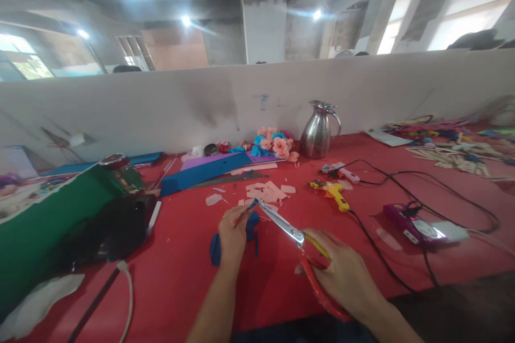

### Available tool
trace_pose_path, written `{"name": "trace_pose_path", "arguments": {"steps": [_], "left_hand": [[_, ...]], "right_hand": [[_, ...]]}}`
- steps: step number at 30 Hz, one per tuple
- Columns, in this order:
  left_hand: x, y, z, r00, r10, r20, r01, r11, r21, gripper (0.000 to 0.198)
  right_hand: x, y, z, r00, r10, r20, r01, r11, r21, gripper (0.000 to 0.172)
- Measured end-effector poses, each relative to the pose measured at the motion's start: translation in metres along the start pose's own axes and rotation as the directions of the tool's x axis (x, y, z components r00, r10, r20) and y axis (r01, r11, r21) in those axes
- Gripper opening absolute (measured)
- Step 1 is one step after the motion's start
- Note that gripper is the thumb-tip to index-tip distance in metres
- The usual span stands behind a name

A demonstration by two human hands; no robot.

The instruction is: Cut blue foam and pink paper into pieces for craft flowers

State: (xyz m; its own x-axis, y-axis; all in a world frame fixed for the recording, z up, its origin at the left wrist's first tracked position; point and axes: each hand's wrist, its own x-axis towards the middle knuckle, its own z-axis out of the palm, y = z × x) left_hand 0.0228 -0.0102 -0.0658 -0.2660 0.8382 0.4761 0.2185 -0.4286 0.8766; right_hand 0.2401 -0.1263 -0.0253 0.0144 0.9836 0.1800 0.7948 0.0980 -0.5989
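Observation:
My left hand [234, 230] pinches a small dark blue paper piece [253, 204] between thumb and fingers. My right hand [336, 262] is wrapped round the red and yellow handles of metal scissors [281, 222]. The blades point up and left, and their tip is at the blue piece; whether they are parted is hard to tell. More blue pieces [215, 250] lie on the red table [173, 284] around my left hand. Pink paper scraps [267, 192] are just beyond the blades.
A yellow glue gun [337, 196], a pink glue gun [346, 173] and a purple power strip [414, 225] with cables lie right. Paper flowers [277, 144] and a steel jug [317, 131] stand at the back. A black bag-like item [112, 230] and green board [56, 230] are left.

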Motion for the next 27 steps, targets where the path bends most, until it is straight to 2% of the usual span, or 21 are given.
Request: {"name": "trace_pose_path", "arguments": {"steps": [12, 18, 27], "left_hand": [[-0.0011, 0.0018, -0.0003, 0.998, -0.068, 0.008, 0.068, 0.998, -0.011, 0.011], [-0.0013, 0.0008, -0.0017, 0.999, -0.038, 0.025, 0.036, 0.997, 0.069, 0.013], [-0.0002, -0.003, 0.0007, 0.998, 0.069, 0.004, -0.069, 0.997, 0.046, 0.011]], "right_hand": [[-0.0012, 0.0037, -0.0023, 1.0, -0.005, -0.012, 0.006, 0.998, 0.066, 0.041], [-0.0011, 0.0051, -0.0056, 0.999, 0.029, 0.034, -0.032, 0.993, 0.11, 0.043], [0.001, 0.004, -0.0094, 1.0, -0.008, 0.02, 0.006, 0.998, 0.067, 0.044]]}}
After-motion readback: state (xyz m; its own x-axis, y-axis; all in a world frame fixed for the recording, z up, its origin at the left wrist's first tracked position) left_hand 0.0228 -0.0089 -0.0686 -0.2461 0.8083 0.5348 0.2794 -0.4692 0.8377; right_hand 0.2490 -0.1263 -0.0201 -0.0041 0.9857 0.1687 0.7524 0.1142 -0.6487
